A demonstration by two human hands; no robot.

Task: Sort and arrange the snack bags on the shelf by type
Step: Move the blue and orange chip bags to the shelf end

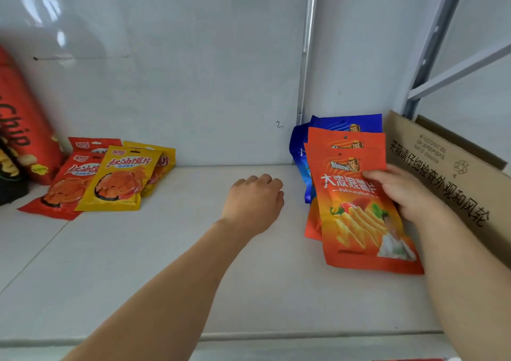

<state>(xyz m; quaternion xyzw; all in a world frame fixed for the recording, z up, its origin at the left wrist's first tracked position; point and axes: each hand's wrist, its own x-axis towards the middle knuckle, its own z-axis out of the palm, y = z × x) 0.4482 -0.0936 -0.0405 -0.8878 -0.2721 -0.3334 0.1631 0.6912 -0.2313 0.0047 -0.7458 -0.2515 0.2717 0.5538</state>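
Note:
On the right of the white shelf [249,277], my right hand [403,192] grips the right edge of an orange snack bag [359,217] with wavy fries printed on it. A second orange bag [345,138] and blue bags [345,121] lie stacked behind it. My left hand [254,203] hovers over the middle of the shelf, fingers curled under, holding nothing. At the far left lie yellow bags [121,178] overlapping red bags [66,186] of the same kind.
A large red chip bag [25,123] leans at the left edge. A brown cardboard box [456,172] with printed characters stands along the right side, close to my right hand. A white back wall and metal uprights [307,56] close the shelf behind.

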